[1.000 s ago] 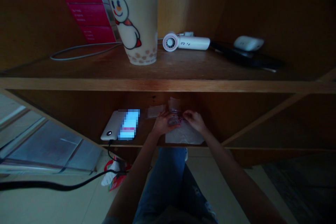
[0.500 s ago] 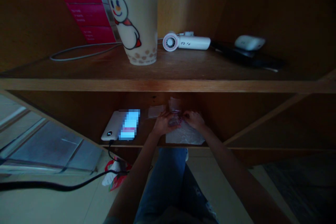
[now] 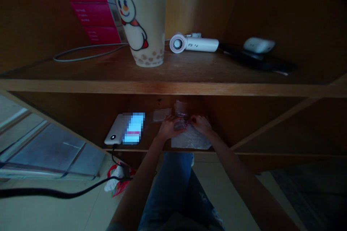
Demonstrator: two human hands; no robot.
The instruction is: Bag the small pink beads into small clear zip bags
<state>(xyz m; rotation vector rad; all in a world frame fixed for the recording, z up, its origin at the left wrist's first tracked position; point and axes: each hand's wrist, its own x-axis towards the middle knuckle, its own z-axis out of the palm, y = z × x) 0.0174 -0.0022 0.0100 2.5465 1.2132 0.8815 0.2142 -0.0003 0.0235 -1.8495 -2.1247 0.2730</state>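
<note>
On the lower shelf, my left hand [image 3: 168, 128] curls around a small clear plastic bag [image 3: 180, 125]. Tiny pinkish-red bits, too small to name, show between the two hands. My right hand [image 3: 201, 123] is closed in a pinch just right of the bag; what its fingertips hold is too small and dark to make out. Beneath both hands lies a whitish, crinkled plastic sheet [image 3: 191, 140]. Two more small clear packets rest behind them, one packet [image 3: 162, 114] flat at the left and another packet [image 3: 180, 107] straight behind the bag.
Left of my hands lie a lit phone [image 3: 133, 128] and a pale power bank [image 3: 116, 130] with a black cable [image 3: 81, 191]. The upper shelf edge [image 3: 173, 88] overhangs. On it stand a milk tea cup [image 3: 143, 18], pink boxes [image 3: 89, 3] and a white handheld fan [image 3: 200, 44].
The hands stay almost in place, with only slight finger movement. The upper shelf's contents sit slightly further right in the view, as the camera has shifted a little.
</note>
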